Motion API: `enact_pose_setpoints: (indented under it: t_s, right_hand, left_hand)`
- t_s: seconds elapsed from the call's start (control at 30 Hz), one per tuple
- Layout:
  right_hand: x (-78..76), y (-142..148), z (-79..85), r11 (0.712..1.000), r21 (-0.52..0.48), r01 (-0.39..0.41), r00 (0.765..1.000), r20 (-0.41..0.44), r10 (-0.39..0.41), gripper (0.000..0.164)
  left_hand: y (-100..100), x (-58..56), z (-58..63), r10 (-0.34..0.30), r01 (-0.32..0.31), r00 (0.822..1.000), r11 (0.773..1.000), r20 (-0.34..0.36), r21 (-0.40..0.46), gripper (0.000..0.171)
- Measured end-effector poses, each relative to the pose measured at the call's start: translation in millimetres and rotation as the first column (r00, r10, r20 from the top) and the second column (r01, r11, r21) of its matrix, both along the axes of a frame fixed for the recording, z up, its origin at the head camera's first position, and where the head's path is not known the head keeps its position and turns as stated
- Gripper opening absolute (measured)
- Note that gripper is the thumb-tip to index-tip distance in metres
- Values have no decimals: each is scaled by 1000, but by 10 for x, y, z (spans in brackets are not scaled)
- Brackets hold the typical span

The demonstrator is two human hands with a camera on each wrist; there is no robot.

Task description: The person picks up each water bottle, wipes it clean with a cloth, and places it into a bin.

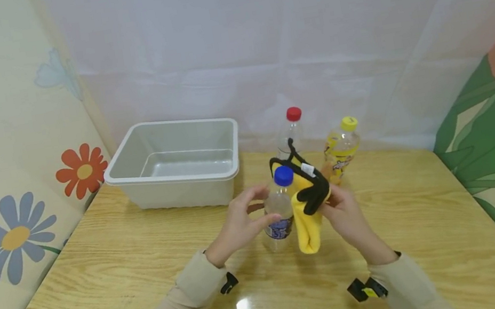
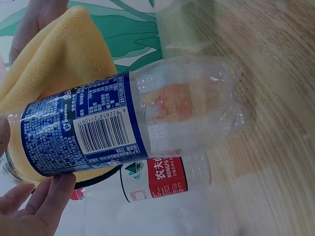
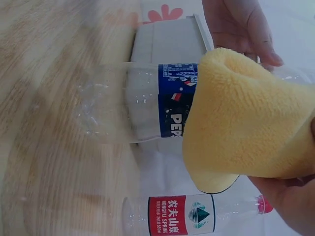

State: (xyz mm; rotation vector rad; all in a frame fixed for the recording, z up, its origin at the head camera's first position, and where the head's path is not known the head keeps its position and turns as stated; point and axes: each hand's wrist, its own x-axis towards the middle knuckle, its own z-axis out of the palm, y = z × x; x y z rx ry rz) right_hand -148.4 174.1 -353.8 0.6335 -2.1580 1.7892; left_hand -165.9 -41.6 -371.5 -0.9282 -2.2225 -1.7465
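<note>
A clear plastic bottle (image 1: 277, 204) with a blue cap and blue Pepsi label stands upright on the table. My left hand (image 1: 245, 219) grips its upper part, thumb on the near side and fingers on the far side. Beside it, my right hand (image 1: 345, 214) holds a folded yellow cloth (image 1: 308, 231) with black trim and a small white tag. In the right wrist view the cloth (image 3: 246, 118) covers part of the bottle's label. Whether cloth and bottle touch I cannot tell. The left wrist view shows the barcode side of the bottle (image 2: 182, 108).
A red-capped water bottle (image 1: 293, 114) stands behind the cloth, partly hidden. To its right is a yellow-capped bottle (image 1: 343, 149) with a yellow label. A light grey plastic bin (image 1: 175, 190) sits at the back left of the wooden table (image 1: 126, 281), near the white backdrop.
</note>
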Motion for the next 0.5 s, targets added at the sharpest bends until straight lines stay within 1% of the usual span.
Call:
enact_pose_setpoints:
  t_s: [0.13,0.3,0.37,0.5]
  right_hand:
    - [6,-10,-27,999,17,29,999,-15,-29,24]
    - [27,-18,-73,997,28,67,998,1,-67,22]
    - [35,-21,-100,997,24,74,997,14,-74,21]
    - [41,-34,-157,998,-15,63,998,24,-63,21]
  left_hand:
    - [-2,4,7,-1,1,1000,1000,6,-1,61]
    - [5,10,16,-1,1,1000,1000,9,-7,61]
    - [6,10,16,0,0,1000,1000,13,-8,61]
    - [2,13,16,-1,1,1000,1000,17,-7,60]
